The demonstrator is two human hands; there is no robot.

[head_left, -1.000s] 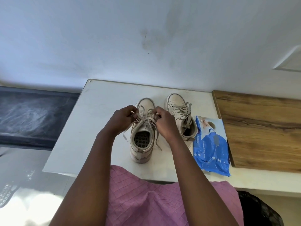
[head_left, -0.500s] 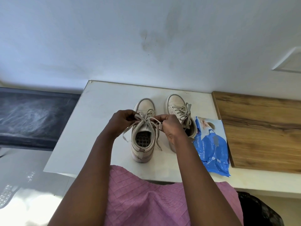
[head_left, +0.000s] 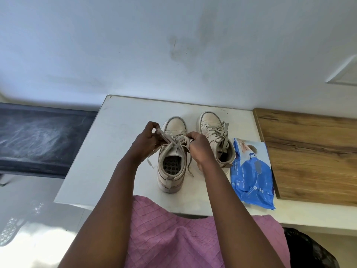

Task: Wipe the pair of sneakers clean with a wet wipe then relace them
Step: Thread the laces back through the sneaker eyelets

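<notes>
Fingers [head_left: 153, 126] of left hand [head_left: 144, 142] curled, pinching a lace [head_left: 164, 134] loop | right hand [head_left: 200, 147] fingers pinch the lace at the shoe's tongue | near sneaker [head_left: 171, 182] upright on white counter [head_left: 116, 136] | second sneaker [head_left: 209, 125] just beside, laced | wipes pack [head_left: 251, 171] right of it, beside wooden board [head_left: 309, 151]

Two beige high-top sneakers stand upright on the counter [head_left: 119, 142], toes pointing to 12 o'clock. The near sneaker [head_left: 171, 180] shows its open collar and a dotted insole. Its lace [head_left: 164, 135] is raised in loops above the tongue, with loose ends trailing down at 8 and 4 o'clock. The far sneaker [head_left: 209, 124], just beside it at 1 o'clock, is laced, its ends lying slack over the collar. A blue wipes pack [head_left: 251, 171] lies flat at 3 o'clock, near the far sneaker's heel.
</notes>
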